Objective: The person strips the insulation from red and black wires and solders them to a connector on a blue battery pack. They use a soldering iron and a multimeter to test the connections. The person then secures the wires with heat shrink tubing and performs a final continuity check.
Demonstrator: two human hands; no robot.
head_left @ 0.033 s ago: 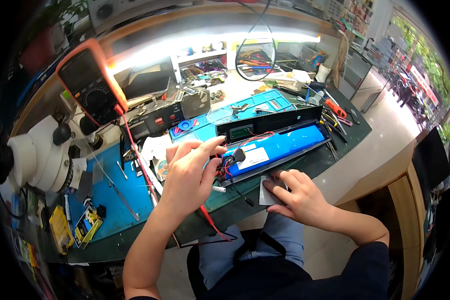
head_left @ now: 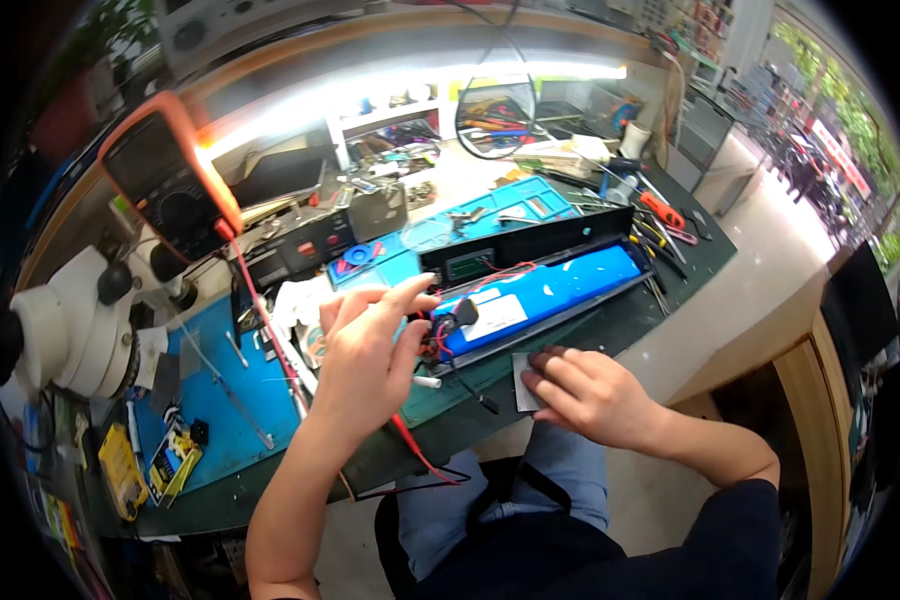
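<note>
A long blue shrink-wrapped battery pack (head_left: 560, 290) with a white label lies in an opened black case (head_left: 525, 242) on the bench. Red and black wires and a round black part (head_left: 466, 312) sit at the pack's left end. My left hand (head_left: 362, 348) is at that end, thumb and forefinger apart and curved about the wires; I make out nothing held between them. A black lead ending in a small plug (head_left: 488, 404) hangs toward the bench's front edge. There my right hand (head_left: 595, 400) has its fingers closed on a flat grey sheet (head_left: 523, 385); its fingertips look dark.
An orange multimeter (head_left: 165, 180) with red probe leads stands at the left, behind a white microscope (head_left: 65, 320). A blue mat (head_left: 210, 400) bears small tools. Pliers and screwdrivers (head_left: 660, 210) lie at the right end. A black cable loop (head_left: 495, 110) hangs over the back.
The view has shifted a little, so the bench sits slightly further left. My right hand's fingers have slid slightly over the grey sheet; my left hand keeps its place at the pack's end.
</note>
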